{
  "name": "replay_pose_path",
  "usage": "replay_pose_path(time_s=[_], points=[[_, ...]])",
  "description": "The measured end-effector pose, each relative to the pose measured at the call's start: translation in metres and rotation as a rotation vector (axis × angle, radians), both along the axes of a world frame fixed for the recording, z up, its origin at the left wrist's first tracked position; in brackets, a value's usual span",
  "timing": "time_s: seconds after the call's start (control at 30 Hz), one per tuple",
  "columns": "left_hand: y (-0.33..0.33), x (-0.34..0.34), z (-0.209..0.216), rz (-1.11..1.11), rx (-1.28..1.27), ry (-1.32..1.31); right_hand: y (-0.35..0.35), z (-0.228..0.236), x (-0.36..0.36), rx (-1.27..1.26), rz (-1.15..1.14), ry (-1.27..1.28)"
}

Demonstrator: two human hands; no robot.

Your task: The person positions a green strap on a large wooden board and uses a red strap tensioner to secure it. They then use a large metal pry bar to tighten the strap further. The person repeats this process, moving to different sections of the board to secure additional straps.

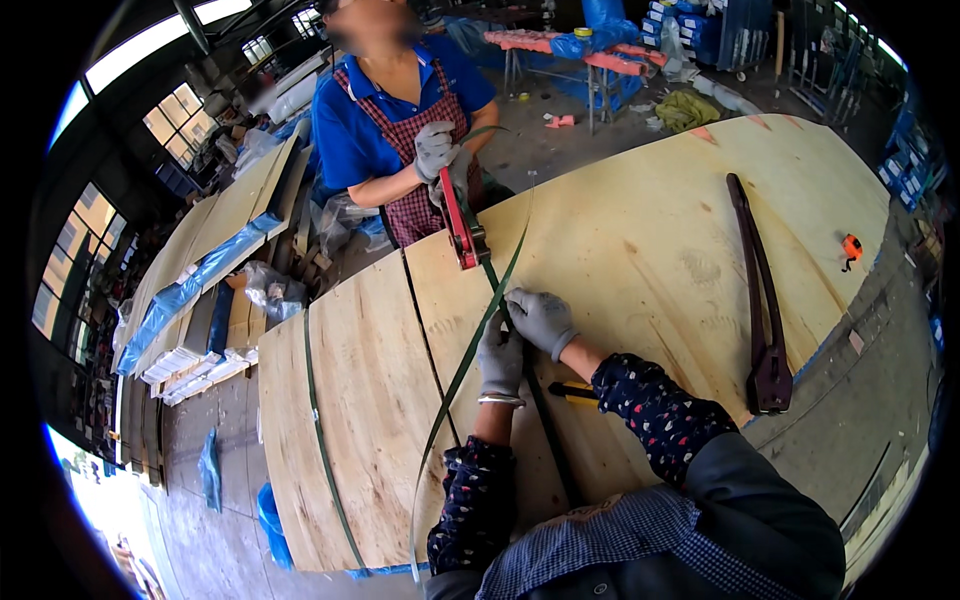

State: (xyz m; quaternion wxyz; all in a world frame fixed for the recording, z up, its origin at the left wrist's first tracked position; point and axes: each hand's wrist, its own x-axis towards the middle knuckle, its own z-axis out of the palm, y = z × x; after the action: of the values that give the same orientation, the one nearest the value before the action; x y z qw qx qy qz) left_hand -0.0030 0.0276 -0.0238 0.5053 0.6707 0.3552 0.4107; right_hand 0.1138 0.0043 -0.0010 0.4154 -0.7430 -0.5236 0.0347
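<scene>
In the head view, a green strapping band [464,368] is met at centre by the left hand [500,360] and right hand [543,320]; their fingers are drawn in narrowly, fingertips partly hidden, so firm gripping cannot be told. A red strapping tensioner [457,215] is held upper centre by a co-worker [400,130]. At right, the plywood sheet [620,230] is occupied by a long-handled crimper [769,380] and an orange tape measure [852,246]. A utility knife [575,392] is partly covered by the right sleeve [660,405].

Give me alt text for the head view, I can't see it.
The wearer's gray-gloved left hand and right hand are at a green strap over a wooden panel. Opposite, a co-worker holds a red tool; a long-handled tool and orange tape measure lie at right.
</scene>
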Motion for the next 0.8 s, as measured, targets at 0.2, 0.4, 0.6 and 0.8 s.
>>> replay_pose_path(time_s=[0.2,0.4,0.6,0.8], points=[[0.007,-0.001,-0.007,0.014,-0.024,0.019,0.002,-0.001,-0.001,0.031,0.023,0.001],[0.010,0.000,-0.005,0.023,0.039,0.065,0.003,-0.003,0.001,0.034,0.046,-0.004],[0.010,0.002,-0.004,0.061,0.176,-0.046,0.003,-0.002,-0.001,0.046,0.057,-0.005],[-0.023,-0.001,0.066,0.186,0.372,0.764,0.000,-0.002,0.007,-0.028,0.081,0.013]])
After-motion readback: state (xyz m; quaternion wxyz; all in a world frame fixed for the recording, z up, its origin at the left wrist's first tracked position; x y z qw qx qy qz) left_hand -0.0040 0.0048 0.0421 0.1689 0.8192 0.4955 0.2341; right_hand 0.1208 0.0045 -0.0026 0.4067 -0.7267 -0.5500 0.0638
